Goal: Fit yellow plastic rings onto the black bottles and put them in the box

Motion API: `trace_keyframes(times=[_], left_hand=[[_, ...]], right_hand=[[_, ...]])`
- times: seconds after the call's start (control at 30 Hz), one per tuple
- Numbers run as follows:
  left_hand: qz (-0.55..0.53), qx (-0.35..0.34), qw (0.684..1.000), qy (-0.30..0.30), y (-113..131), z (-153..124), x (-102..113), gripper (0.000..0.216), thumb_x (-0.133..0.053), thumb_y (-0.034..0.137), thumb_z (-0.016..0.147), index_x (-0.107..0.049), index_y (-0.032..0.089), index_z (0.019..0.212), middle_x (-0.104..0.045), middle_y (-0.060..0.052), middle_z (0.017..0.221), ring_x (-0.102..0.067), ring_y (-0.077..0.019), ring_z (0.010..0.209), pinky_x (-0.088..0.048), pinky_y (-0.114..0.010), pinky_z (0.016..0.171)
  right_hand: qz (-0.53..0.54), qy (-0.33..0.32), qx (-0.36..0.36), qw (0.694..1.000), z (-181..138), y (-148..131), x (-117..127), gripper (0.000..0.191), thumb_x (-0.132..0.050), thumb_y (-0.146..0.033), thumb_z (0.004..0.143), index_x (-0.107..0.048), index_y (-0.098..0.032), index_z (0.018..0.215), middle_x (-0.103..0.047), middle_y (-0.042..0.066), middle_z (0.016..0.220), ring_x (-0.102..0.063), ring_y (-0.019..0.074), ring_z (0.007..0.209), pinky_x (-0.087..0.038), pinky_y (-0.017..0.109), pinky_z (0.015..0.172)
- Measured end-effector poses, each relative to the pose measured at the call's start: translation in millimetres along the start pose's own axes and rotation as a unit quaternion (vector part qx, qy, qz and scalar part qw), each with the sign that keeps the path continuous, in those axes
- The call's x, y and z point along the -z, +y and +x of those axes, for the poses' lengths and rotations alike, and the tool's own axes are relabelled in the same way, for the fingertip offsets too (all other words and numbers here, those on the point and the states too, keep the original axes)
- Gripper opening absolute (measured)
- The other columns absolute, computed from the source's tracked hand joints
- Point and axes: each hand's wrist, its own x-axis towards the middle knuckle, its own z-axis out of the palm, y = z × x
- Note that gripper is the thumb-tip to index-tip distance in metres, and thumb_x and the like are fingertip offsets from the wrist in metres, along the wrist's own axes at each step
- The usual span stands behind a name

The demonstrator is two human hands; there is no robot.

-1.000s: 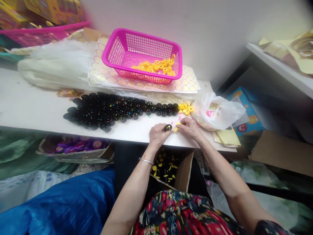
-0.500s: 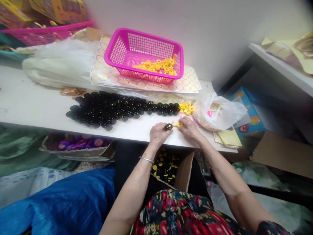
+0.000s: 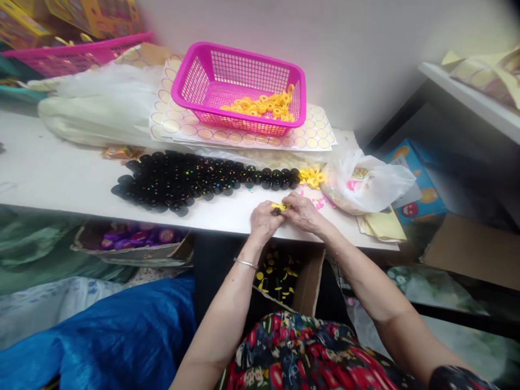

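Note:
My left hand (image 3: pixel 262 218) is closed around a small black cup (image 3: pixel 277 212), largely covered by the fingers. Pinched in my right hand (image 3: pixel 301 213) is a yellow ring piece (image 3: pixel 279 206), which lies across the cup's top. Both hands meet just above the front edge of the white table (image 3: pixel 227 219). Beyond them stands a long cluster of black cups (image 3: pixel 174 181) with coloured specks in them. A small pile of yellow ring pieces (image 3: pixel 312 177) touches its right end. Pink bits (image 3: pixel 320 202) lie scattered near my right hand.
A pink basket (image 3: pixel 239 125) with yellow rings rests on sticker sheets (image 3: pixel 320 138) at the back. To the right sits a plastic bag (image 3: pixel 365 187) of colourful beads. Below the table edge are a carton (image 3: pixel 306 281) of black and yellow pieces and a box (image 3: pixel 134 254) of purple items.
My right hand has moved left to my left hand, bringing the yellow ring piece onto the black cup. The view has shifted slightly.

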Motion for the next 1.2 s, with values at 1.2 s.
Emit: trace_keyframes(times=[1.2], left_hand=[[-0.268,0.224,0.933,0.086,20.7,5.3,-15.8,0.034,-0.059,0.047,0.07,-0.06,0.014,0.07,-0.047,0.005,0.049,-0.042,-0.0065,0.044,-0.035,-0.019,0.044]], right_hand=[[0.57,0.134,-0.31,0.749,7.7,-2.2,-38.6,0.023,-0.066,-0.035,0.067,-0.055,-0.015,0.07,-0.053,-0.003,0.045,-0.047,0.0071,0.033,-0.04,0.017,0.03]])
